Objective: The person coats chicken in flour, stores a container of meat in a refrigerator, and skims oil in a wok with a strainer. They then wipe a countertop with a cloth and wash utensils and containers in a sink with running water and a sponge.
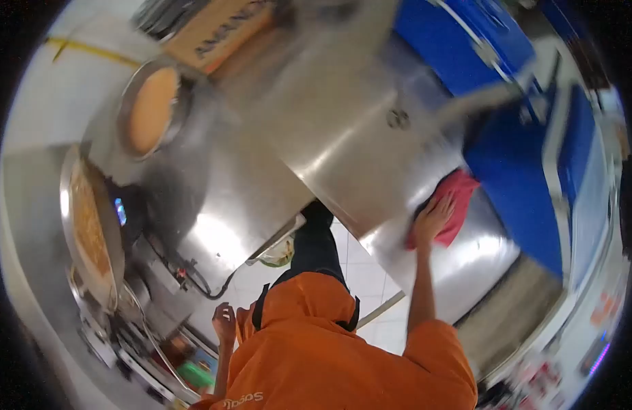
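Partly, right fingers [444, 205] hide the red cloth [460, 213]

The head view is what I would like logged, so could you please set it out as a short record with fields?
Right hand: flat on the cloth
Cloth: red, lying on the steel counter
Left hand: low beside the orange shirt, nothing visible in it
Far left: a wide pan with orange-brown contents
Beyond the pan: a bowl with pale orange contents
Top: a cardboard box, lettering blurred
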The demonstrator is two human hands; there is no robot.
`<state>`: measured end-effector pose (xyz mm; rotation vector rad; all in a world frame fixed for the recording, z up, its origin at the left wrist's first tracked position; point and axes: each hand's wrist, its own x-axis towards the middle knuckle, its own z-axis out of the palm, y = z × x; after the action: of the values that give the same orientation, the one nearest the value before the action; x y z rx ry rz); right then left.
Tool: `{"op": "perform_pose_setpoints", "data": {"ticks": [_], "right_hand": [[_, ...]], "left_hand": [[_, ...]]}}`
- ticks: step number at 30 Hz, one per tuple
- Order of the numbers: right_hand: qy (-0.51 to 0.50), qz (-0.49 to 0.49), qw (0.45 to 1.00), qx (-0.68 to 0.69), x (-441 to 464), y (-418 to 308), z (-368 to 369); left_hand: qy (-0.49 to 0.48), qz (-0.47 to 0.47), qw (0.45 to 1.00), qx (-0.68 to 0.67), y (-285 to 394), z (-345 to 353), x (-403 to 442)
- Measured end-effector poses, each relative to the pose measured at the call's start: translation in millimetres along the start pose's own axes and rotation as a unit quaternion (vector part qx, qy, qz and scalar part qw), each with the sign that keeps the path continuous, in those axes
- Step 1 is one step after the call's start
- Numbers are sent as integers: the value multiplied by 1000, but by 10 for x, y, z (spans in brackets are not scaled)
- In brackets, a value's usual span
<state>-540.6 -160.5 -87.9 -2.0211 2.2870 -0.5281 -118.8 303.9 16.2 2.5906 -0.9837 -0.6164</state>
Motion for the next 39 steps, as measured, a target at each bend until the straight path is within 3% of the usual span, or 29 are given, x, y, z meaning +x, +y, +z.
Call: {"op": "perform_pose_setpoints", "data": {"ticks": [1, 3, 6, 10, 13, 16, 21, 24, 27, 30, 32, 34, 35, 36, 37, 39], "right_hand": [[16, -23, 999, 15, -144, -433, 96], [-45, -18, 999, 5, -426, -1274, 330], [-132, -134, 980, 61, -292, -2516, 650], [-89, -246, 960, 104, 509, -4042, 1490], [-80, -431, 880, 182, 767, -5107, 1923], [-128, -504, 829, 205, 471, -5640, 1875], [-228, -602, 722, 254, -1075, -5480, 1814], [-237, -627, 676, 307, -1659, -5991, 1629], [-199, -654, 664, 304, -1969, -6666, 1816], [-222, -673, 616, 344, -2401, -6694, 1862], [-206, -725, 561, 342, -2622, -6302, 1745], [-437, -710, 454, 316, -2780, -5551, 1395], [-413, -734, 398, 364, -2798, -5169, 1167], [-392, -811, 340, 269, -2767, -4787, 1043], [-438, -768, 294, 363, -2820, -4315, 1185], [-429, -807, 266, 308, -2245, -4039, 862]], "left_hand": [[26, -11, 999, -17, 40, 55, -45], [7, -109, 991, -78, 331, 51, -147], [9, -239, 963, -123, 395, 274, -369], [14, -313, 942, -121, 536, 413, -1103], [20, -418, 895, -151, 722, 651, -1745], [14, -494, 852, -173, 1089, 819, -2137], [15, -578, 789, -208, 1727, 1048, -2505], [15, -601, 768, -221, 1978, 1098, -2601], [21, -621, 749, -230, 2217, 1112, -2733], [29, -642, 729, -236, 2418, 1100, -2890], [32, -649, 721, -239, 2523, 1099, -3007], [34, -651, 719, -242, 2582, 1165, -3124], [33, -649, 720, -242, 2598, 1202, -3196], [31, -647, 722, -244, 2612, 1247, -3254], [32, -643, 725, -245, 2594, 1315, -3296], [33, -634, 732, -248, 2560, 1444, -3420]]}}
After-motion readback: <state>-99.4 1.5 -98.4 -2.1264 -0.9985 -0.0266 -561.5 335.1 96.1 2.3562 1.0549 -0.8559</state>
